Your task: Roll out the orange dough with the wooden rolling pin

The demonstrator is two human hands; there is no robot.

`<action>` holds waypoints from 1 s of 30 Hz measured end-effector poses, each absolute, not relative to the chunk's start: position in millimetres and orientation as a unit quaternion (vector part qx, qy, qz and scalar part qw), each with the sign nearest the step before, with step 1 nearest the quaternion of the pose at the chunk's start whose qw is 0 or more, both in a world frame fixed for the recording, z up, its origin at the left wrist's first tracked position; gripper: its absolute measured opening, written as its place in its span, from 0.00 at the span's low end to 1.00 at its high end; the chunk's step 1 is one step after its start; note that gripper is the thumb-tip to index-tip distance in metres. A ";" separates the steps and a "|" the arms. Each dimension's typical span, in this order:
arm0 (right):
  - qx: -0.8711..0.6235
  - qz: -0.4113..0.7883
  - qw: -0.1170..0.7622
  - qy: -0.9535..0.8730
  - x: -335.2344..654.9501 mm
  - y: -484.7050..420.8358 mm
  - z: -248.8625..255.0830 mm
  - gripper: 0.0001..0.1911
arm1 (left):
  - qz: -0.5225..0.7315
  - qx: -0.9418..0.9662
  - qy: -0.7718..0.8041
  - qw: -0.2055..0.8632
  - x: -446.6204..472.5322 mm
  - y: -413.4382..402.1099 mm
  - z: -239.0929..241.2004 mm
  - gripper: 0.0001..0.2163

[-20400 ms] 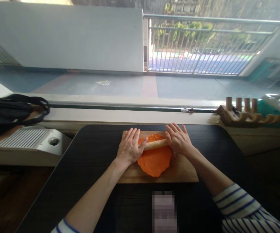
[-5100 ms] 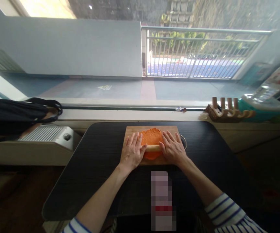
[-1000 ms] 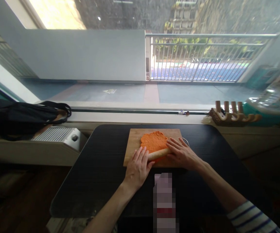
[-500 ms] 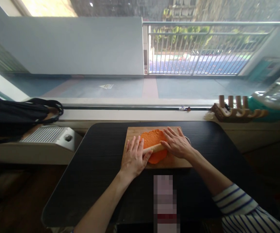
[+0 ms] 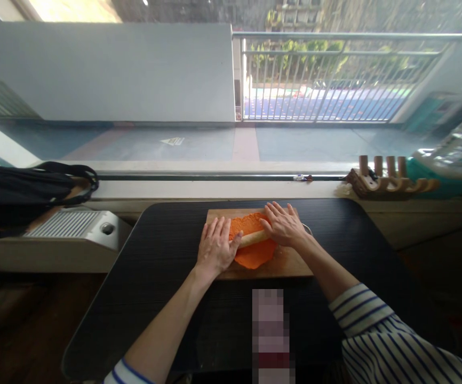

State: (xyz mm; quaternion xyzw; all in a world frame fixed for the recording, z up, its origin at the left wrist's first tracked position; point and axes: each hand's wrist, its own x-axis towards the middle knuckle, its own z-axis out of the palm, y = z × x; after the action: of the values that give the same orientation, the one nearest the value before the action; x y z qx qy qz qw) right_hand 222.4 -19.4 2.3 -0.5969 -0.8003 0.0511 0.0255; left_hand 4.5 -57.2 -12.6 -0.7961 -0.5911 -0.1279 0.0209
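Observation:
A thin, uneven sheet of orange dough (image 5: 255, 258) lies on a wooden cutting board (image 5: 291, 266). Across the sheet, slightly slanted, rests a pale wooden rolling pin (image 5: 254, 238). My left hand (image 5: 217, 246) lies flat over the pin's left end, fingers stretched forward and thumb toward the middle. Over the right end, my right hand (image 5: 283, 224) is also flat, its fingers spread. Both palms hide the pin's ends. Dough shows in front of and behind the pin.
The board sits on a black table (image 5: 167, 256) with rounded corners. Behind it runs a windowsill (image 5: 199, 189) with a wooden rack (image 5: 389, 181) at the right. A dark bag (image 5: 23, 186) is at the left, above a white radiator (image 5: 71, 226). A metal ring (image 5: 308, 229) shows by the board's right edge.
Both hands have moved slightly forward over the dough with the rolling pin beneath them. More dough shows on the near side of the pin. The view has shifted a little.

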 end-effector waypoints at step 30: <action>-0.535 -0.063 0.151 -0.828 252.0 -127.4 -20.0 0.25 | -0.203 -0.862 -0.448 0.119 -2.5 -127.0 -26.5 0.17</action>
State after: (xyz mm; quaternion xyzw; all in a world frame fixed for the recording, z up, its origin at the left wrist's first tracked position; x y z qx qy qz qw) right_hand 252.0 -127.4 -20.0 -0.5355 -0.8285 -0.0630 0.1513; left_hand -2.5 -127.0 -26.5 -0.8624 -0.4481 -0.2030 0.1191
